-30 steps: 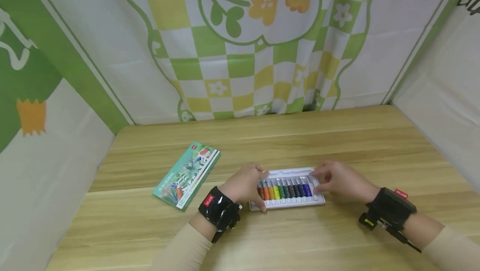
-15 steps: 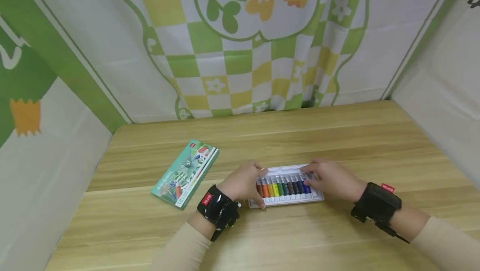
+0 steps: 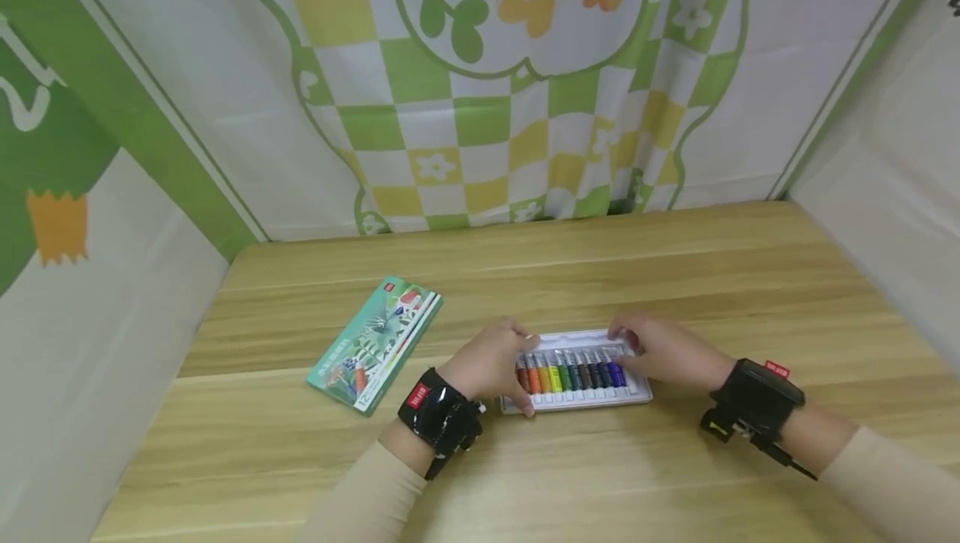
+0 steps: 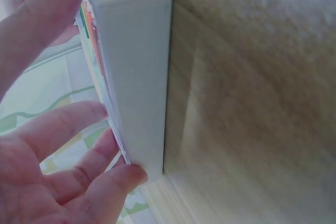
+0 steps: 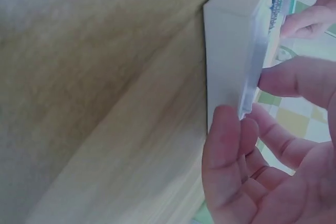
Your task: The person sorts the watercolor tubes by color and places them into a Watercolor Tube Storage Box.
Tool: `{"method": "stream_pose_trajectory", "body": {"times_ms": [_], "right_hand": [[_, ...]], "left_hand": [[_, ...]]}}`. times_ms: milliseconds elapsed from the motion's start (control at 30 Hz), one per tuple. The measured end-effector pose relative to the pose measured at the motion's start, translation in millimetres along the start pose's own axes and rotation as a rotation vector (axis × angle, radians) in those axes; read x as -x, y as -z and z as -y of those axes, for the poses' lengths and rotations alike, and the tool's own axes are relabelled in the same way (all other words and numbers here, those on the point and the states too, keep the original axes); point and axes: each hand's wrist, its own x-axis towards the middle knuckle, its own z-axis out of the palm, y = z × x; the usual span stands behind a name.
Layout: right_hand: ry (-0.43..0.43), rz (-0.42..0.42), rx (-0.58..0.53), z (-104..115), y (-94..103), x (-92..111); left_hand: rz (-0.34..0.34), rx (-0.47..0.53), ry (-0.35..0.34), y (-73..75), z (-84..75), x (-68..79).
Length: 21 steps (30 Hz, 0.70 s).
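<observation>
A shallow white box of paint tubes (image 3: 592,404) lies on the wooden table, a row of paint tubes (image 3: 573,376) in its clear plastic insert. My left hand (image 3: 487,366) spans the box's left end, thumb at the front corner and fingers at the back; the left wrist view shows fingertips against its white side wall (image 4: 137,77). At the back right corner my right hand (image 3: 671,351) pinches the edge, its thumb (image 5: 286,81) on the insert's rim and its other fingers curled around the outer corner. Part of the right end is hidden behind this hand.
A teal printed box (image 3: 375,347) lies slanted on the table (image 3: 285,460), left of my left hand. A patterned green, yellow and white curtain (image 3: 480,151) hangs along the back edge, with white and green panels on both sides.
My right hand has moved left onto the box's right end, reached over the last tubes, then drawn back slightly to the back corner. The left hand has kept its hold.
</observation>
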Motion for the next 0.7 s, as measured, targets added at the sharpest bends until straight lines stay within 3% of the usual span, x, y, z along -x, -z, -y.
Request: {"method": "stream_pose_trajectory", "body": {"times_ms": [400, 700], "right_hand": [[0.037, 0.044, -0.046, -6, 10.0, 7], [0.05, 0.134, -0.12, -13, 17.8, 7]], "left_hand": [[0.0, 0.002, 0.004, 0.0, 1.2, -0.3], [0.003, 0.007, 0.003, 0.4, -0.5, 0.3]]}}
